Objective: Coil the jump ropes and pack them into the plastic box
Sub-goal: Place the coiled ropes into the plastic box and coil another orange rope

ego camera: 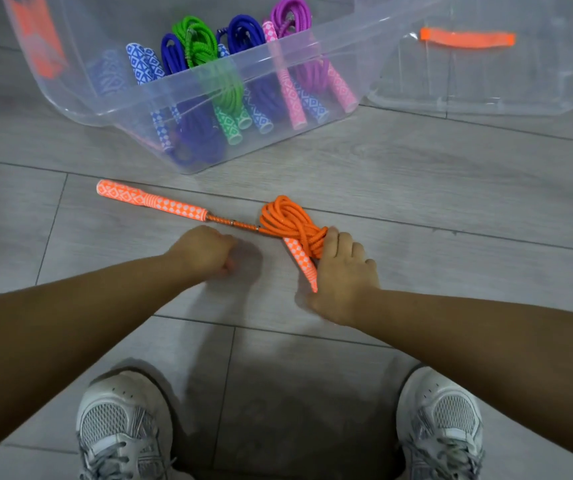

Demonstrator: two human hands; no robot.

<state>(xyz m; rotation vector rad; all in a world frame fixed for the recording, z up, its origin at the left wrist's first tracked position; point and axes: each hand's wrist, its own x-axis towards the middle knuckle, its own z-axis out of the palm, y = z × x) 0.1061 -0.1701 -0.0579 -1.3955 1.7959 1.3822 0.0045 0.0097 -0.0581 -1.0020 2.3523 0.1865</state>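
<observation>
An orange jump rope lies on the grey floor in front of me. Its cord is wound into a coil (290,220). One orange-and-white handle (151,200) stretches out to the left, joined to the coil by a short metal link. My right hand (342,275) grips the second handle (300,259) together with the near side of the coil. My left hand (205,249) hovers just in front of the link with fingers curled, holding nothing. The clear plastic box (188,88) stands beyond, holding several coiled ropes in blue, green and purple.
The box's clear lid (479,64) with an orange latch lies on the floor at the back right. My two white sneakers (122,427) stand at the bottom of the view, either side of bare floor.
</observation>
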